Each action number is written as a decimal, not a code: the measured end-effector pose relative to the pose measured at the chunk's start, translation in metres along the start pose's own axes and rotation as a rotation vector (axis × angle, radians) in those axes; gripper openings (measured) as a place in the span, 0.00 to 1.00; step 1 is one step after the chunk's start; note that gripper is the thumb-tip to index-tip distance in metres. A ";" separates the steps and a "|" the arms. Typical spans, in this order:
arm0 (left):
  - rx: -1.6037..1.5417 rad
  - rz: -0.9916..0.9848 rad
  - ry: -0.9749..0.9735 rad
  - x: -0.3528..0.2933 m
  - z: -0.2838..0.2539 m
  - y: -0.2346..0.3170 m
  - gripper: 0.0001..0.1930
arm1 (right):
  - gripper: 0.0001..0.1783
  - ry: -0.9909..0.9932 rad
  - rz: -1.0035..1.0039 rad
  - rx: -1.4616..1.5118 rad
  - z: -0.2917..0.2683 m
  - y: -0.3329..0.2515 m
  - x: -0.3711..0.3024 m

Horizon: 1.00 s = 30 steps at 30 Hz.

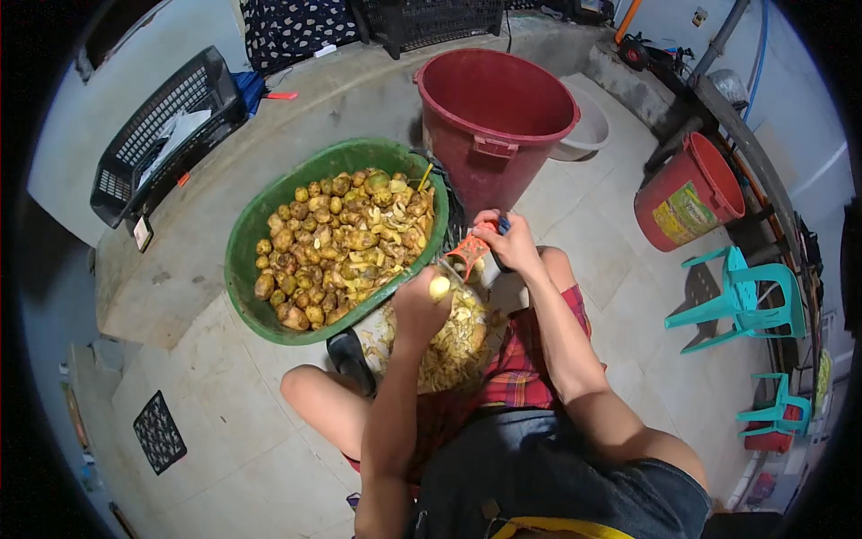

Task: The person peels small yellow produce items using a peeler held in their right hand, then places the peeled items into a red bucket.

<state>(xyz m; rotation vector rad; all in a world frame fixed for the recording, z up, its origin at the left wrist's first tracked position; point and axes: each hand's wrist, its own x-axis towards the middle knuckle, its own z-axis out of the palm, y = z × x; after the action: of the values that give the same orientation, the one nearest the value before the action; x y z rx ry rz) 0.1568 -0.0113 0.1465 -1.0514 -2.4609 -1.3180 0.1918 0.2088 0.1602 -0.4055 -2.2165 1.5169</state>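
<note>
My left hand (422, 305) is closed around a small peeled yellow potato (439, 287), whose pale top shows beside the thumb. Just ahead and to the right, my right hand (515, 245) grips an orange peeler-like tool (470, 251) with holes in it; its exact kind is hard to make out. A dark blue bit shows at the right fingers. Below both hands, between my legs, lies a heap of pale peelings (453, 346). At the left stands a green tub (235, 278) full of unpeeled brown potatoes (310, 242), with some loose peelings on top.
A large dark red bin (494, 135) stands just beyond my hands, with a grey basin (584, 126) behind it. To the right are a smaller red bucket (687, 202) and teal plastic chairs (745, 292). A black crate (166, 135) rests on the concrete ledge (359, 99).
</note>
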 end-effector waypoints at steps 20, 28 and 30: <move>-0.618 -0.318 -0.235 0.000 0.000 -0.014 0.06 | 0.09 0.024 -0.060 0.057 -0.002 0.027 -0.012; -1.815 -0.783 -0.441 0.004 -0.011 -0.019 0.30 | 0.11 0.042 -0.002 0.136 -0.015 0.015 -0.006; -1.792 -0.838 -0.367 0.001 -0.010 -0.021 0.30 | 0.11 0.024 -0.002 0.132 -0.019 0.007 -0.002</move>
<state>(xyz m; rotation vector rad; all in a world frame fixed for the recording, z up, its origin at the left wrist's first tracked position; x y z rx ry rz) 0.1403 -0.0258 0.1387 -0.1272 -1.1887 -4.0229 0.2033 0.2262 0.1593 -0.3775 -2.0835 1.6377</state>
